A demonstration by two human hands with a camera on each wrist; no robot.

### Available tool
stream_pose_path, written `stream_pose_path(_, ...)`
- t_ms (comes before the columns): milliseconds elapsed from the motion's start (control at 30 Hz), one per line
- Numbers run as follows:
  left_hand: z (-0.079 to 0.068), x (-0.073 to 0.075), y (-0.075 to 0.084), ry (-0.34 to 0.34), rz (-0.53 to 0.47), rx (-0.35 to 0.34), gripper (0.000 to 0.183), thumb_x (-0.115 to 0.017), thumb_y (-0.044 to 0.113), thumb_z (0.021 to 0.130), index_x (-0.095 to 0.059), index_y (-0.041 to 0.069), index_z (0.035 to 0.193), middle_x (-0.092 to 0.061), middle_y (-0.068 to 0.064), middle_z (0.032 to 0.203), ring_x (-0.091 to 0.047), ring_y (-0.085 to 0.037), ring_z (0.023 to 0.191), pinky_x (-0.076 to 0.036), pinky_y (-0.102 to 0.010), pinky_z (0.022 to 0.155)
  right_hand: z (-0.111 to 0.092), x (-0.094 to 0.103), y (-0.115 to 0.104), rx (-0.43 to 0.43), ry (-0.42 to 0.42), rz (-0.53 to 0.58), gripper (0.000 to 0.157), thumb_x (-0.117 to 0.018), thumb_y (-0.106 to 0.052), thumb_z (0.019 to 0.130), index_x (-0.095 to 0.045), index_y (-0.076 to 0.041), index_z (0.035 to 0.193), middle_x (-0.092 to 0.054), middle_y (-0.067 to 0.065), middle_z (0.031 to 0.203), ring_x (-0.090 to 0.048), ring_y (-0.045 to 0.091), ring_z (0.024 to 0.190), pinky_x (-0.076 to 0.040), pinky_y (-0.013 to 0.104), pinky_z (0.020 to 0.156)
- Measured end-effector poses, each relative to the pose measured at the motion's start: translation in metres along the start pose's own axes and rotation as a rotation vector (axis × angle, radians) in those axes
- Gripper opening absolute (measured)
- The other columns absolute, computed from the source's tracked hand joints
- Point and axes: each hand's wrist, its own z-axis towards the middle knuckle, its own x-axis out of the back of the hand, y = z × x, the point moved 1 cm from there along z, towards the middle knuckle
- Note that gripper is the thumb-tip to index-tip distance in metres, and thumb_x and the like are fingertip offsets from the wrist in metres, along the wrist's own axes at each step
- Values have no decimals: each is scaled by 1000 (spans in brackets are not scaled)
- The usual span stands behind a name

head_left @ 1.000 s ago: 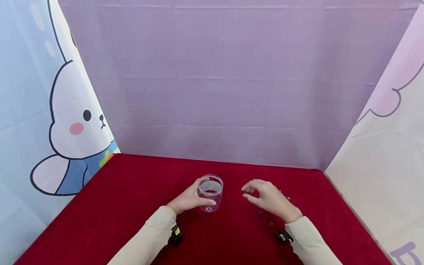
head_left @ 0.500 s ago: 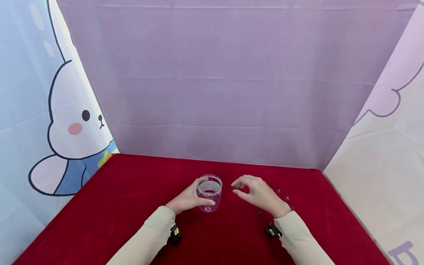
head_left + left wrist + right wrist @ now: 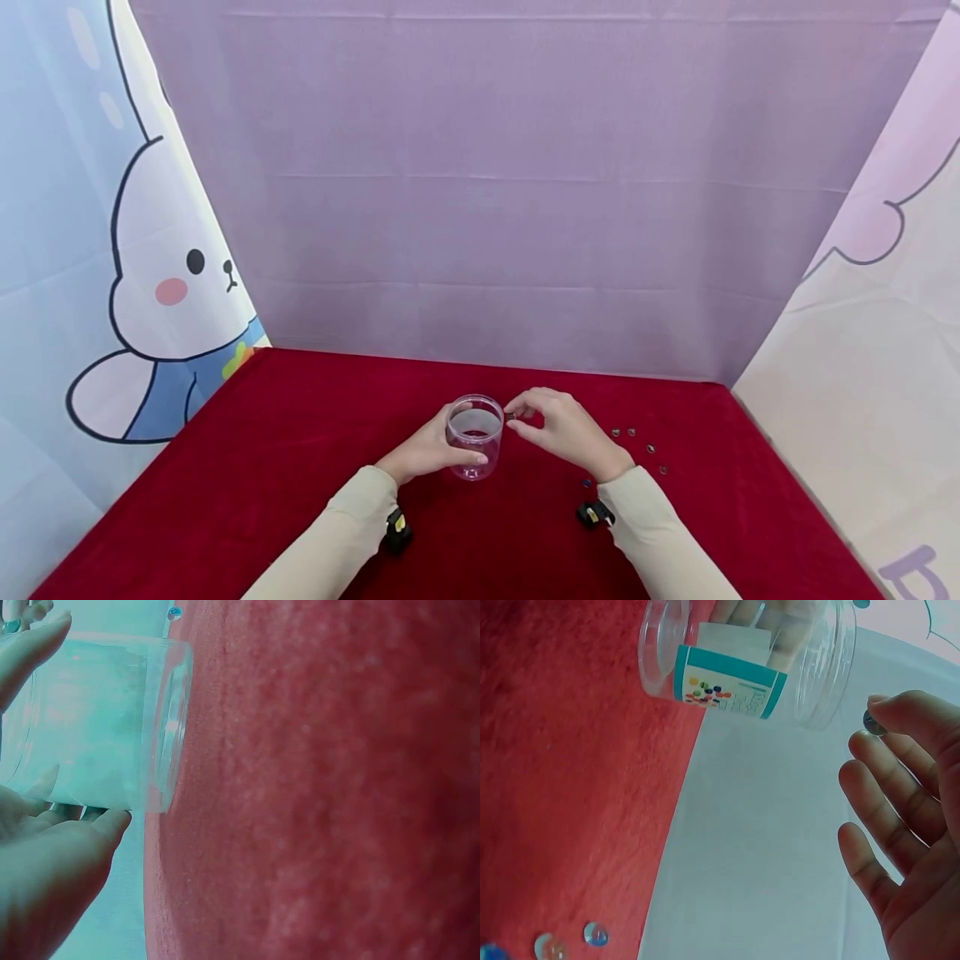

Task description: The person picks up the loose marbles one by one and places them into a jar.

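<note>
My left hand grips a clear plastic jar round its side; the jar stands upright, mouth up. In the right wrist view a printed label with a teal border shows on the jar's wall. Just right of the rim, my right hand pinches a small dark glass marble between thumb and forefinger. The marble is outside the jar, close to the rim. In the left wrist view the jar lies between the left thumb and fingers.
Several glass marbles lie loose on the red cloth right of the jar, among them a blue marble and a pale marble. A lilac curtain hangs behind the table; printed curtains flank it.
My right hand has moved left and slightly away from me, carrying the pinched marble to the jar's rim. More loose marbles show behind it. The left hand and jar stay put.
</note>
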Motion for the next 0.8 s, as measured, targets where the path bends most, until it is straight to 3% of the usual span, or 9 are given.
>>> stream_pose_path(167, 1, 0, -2, -3, -8, -9, 91, -86, 31, 81, -31, 14, 152, -48, -6, 142, -44, -27, 131, -41, -54, 105, 6, -6, 1, 6, 6, 16, 19, -79, -14, 89, -73, -12, 107, -68, -7, 100, -65, 16, 88, -55, 27, 77)
stream_pose_path(433, 0, 0, -3, -1, -12, -17, 92, -86, 32, 81, -30, 14, 152, -48, -5, 142, -44, -27, 130, -41, -54, 104, 13, -15, 2, 14, 15, 28, 22, -80, -8, 86, -73, -10, 107, -68, -3, 100, -64, 14, 87, -58, 37, 77)
stream_pose_path(667, 0, 0, -2, -3, -10, -8, 90, -85, 29, 82, -31, 14, 152, -48, -4, 141, -44, -26, 130, -41, -53, 104, 15, -19, 2, 19, 7, -6, 21, -80, -12, 87, -73, -13, 107, -68, -5, 101, -65, 13, 88, -55, 25, 77)
stream_pose_path(800, 0, -1, -2, -2, -8, 1, 91, -86, 31, 81, -31, 15, 152, -48, -4, 141, -44, -26, 130, -42, -53, 104, 15, -20, 3, 23, 8, -15, 22, -80, -13, 87, -73, -12, 107, -68, -4, 101, -64, 13, 88, -56, 27, 76)
